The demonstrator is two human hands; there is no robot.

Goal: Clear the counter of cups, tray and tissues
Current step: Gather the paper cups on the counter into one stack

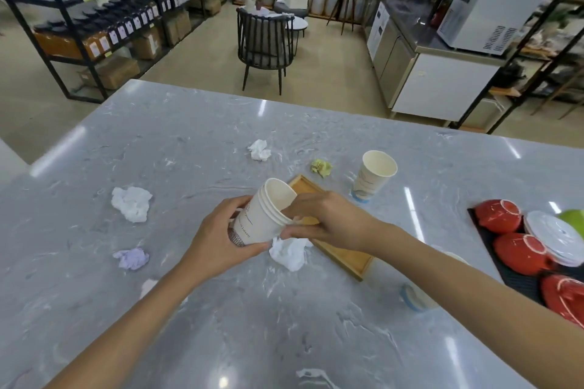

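Marble counter [189, 142], stacked cups [268, 211] tilted, mouth up-right, left hand [218, 243] gripping

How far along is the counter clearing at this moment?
Early to midway. Done: several cups already nested into one stack. In hand: the left hand holds that stack while the right hand grips its rim and a white tissue. Left: the upright cup, the wooden tray, and white, purple and yellow tissues on the counter.
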